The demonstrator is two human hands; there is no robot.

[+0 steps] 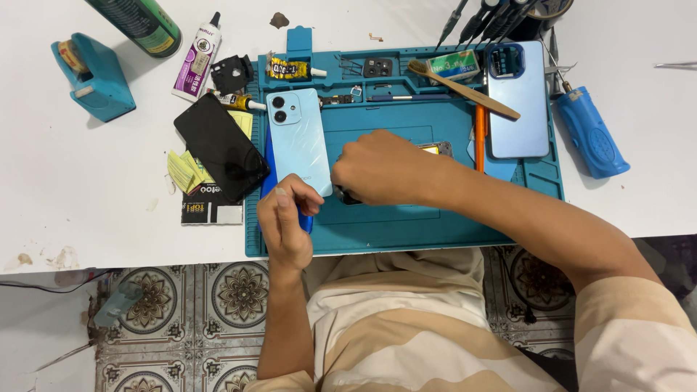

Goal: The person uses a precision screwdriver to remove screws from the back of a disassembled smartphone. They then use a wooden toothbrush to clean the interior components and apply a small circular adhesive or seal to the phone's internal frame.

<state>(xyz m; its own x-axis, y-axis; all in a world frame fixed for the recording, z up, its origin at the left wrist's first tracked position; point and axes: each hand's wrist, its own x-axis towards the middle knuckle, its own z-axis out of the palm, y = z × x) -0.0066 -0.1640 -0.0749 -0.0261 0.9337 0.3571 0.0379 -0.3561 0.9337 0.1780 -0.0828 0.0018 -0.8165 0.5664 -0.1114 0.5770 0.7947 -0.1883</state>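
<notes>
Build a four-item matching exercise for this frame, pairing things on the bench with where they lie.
Things:
1. light blue phone back
2. black screen panel
3. teal tape dispenser
4. blue electric screwdriver

Places:
A. on the white table, right of the mat
B. far left of the table
C. left part of the teal mat, by the left hand
D. over yellow papers, left of the mat

Pairs: 1-C, 2-D, 3-B, 4-A
</notes>
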